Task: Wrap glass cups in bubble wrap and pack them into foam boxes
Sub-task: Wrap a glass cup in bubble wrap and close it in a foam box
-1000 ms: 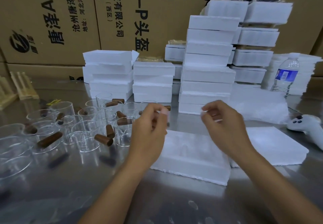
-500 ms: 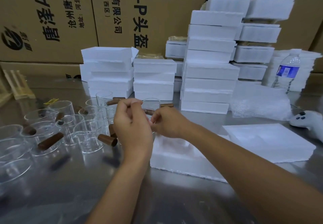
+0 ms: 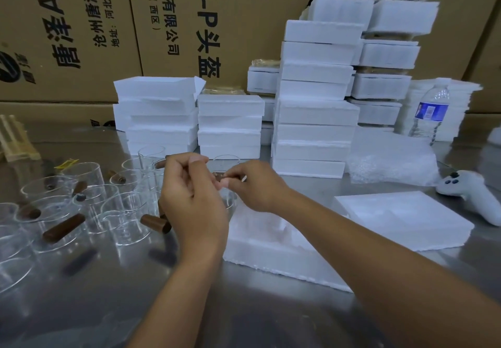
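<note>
The right hand (image 3: 253,187) is in the middle of the frame. Its grip is pinched on a small brown piece (image 3: 218,176) with the thumb and fingertips. The left hand (image 3: 193,201) is just beside it, almost touching. Its fingers (image 3: 176,174) are curled in with the thumb on top, but I cannot tell if its grip has anything in it. A clear glass cup (image 3: 231,201) shows between the two hands, just under the fingertips. It is hard to see how it stands.

Under the right wrist, an open foam box (image 3: 271,252) lies on the shiny worktop (image 3: 108,307). A flat foam piece (image 3: 406,220) lies just beside it, toward the right of the frame.

At the left of the frame stand many more glass cups (image 3: 81,206), close together, with brown handles (image 3: 63,228).

Behind the hands, foam boxes (image 3: 314,109) are piled in stacks, short at the left and tall in the middle. A heap of bubble wrap (image 3: 390,160) sits at the foot of the tall stacks on the right. A water bottle (image 3: 429,111) stands behind it. A white controller (image 3: 471,193) lies at the right edge. Some wooden pieces (image 3: 13,141) lie at the far left. Big cardboard boxes (image 3: 81,35) with printed writing fill the back.
</note>
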